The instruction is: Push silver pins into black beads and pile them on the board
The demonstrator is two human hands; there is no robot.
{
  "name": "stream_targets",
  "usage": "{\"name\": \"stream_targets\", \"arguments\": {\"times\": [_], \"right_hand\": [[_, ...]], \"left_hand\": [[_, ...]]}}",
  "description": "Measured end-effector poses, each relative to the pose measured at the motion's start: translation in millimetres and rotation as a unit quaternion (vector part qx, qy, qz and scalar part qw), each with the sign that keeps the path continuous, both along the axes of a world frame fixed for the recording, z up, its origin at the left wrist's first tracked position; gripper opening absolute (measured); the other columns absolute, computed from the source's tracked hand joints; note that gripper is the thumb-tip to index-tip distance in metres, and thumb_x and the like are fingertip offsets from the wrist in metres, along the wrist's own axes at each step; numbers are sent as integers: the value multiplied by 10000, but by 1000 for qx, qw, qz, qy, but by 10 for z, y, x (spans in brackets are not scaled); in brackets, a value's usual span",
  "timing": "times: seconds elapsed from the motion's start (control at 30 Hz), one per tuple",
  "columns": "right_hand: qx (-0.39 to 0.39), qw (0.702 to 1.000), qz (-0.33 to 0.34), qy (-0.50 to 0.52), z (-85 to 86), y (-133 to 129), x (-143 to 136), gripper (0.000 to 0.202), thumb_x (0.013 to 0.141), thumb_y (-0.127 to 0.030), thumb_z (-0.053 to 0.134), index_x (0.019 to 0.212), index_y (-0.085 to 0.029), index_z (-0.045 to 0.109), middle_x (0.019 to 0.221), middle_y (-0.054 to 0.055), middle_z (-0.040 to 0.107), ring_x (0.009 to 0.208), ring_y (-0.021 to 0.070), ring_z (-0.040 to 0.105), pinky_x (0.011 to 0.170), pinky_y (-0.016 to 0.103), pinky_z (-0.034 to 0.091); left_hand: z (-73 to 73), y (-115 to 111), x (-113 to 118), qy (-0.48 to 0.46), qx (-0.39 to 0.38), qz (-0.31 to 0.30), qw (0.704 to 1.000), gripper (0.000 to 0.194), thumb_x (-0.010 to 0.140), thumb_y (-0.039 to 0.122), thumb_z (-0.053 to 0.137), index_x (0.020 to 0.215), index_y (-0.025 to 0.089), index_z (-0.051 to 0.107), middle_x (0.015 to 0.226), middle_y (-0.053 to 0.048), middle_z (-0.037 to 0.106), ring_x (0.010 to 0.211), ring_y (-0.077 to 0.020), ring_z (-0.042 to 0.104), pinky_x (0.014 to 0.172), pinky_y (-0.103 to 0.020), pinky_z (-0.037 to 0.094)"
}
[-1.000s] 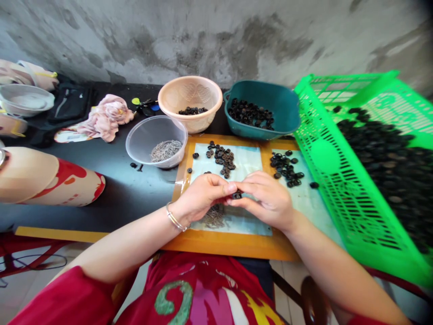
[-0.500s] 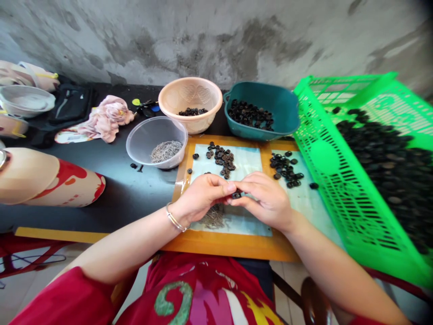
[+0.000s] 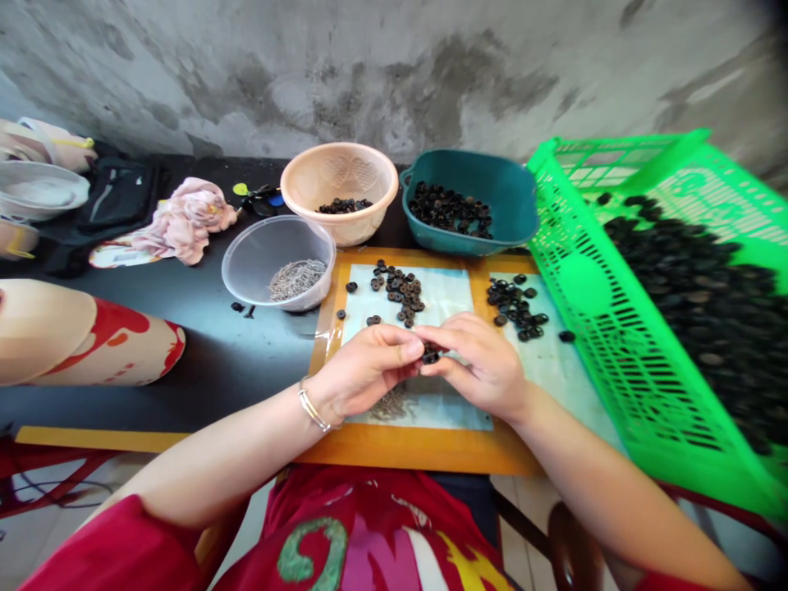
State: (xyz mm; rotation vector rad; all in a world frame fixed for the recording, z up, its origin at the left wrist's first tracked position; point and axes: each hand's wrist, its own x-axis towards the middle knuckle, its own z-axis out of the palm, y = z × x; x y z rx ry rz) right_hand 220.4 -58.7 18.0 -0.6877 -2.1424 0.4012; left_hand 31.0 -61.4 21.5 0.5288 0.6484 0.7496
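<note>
Between my two hands is a small black round part [image 3: 430, 355], partly covered by fingers. My left hand [image 3: 375, 365] pinches at its left side, thumb against forefinger. From the right, my right hand [image 3: 483, 361] grips the same part between thumb and fingers. Just beyond the hands, black disc-like pieces with centre holes [image 3: 403, 289] lie on a pale sheet [image 3: 446, 287]. Under my left hand, partly hidden, is a heap of thin metal pins [image 3: 391, 405]. More black pieces and rings [image 3: 515, 308] lie to the right on the sheet.
A clear bowl [image 3: 237, 271] of metal pins stands at left, behind it a peach bowl [image 3: 295, 176] with black pieces. A teal basin [image 3: 517, 205] and a green crate [image 3: 616, 345], both holding black parts, stand right. A patterned cylinder [image 3: 123, 345] lies left, near a crumpled pink cloth [image 3: 190, 217].
The whole view has shifted slightly left. Both hands stay together with the black part between them, and the fingers have moved only a little.
</note>
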Motion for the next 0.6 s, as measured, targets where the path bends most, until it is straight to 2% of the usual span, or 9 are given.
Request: {"name": "stream_targets", "arguments": {"times": [0.27, 0.43, 0.6], "right_hand": [[21, 1000, -3, -3, 41, 12, 14, 341, 945, -327, 612, 1255, -193, 656, 786, 40, 625, 733, 174, 584, 692, 327, 486], [40, 999, -25, 12, 33, 29, 21, 349, 900, -287, 678, 1243, -228, 672, 741, 22, 598, 691, 169, 567, 660, 331, 471], [34, 998, -51, 25, 36, 41, 34, 282, 901, -282, 671, 1176, -236, 709, 750, 35, 634, 698, 178, 587, 656, 337, 473]], "left_hand": [[-13, -2, 0, 15, 8, -18, 1000, 246, 668, 318, 866, 740, 106, 764, 698, -42, 681, 685, -99, 567, 709, -227, 434], [12, -29, 22, 70, 46, 13, 996, 268, 690, 360, 845, 742, 111, 760, 642, -28, 653, 632, -92, 533, 660, -228, 418], [17, -71, 53, 101, 110, 40, 988, 344, 757, 391, 789, 1007, 156, 766, 740, -34, 698, 656, -104, 567, 676, -242, 455]]}}
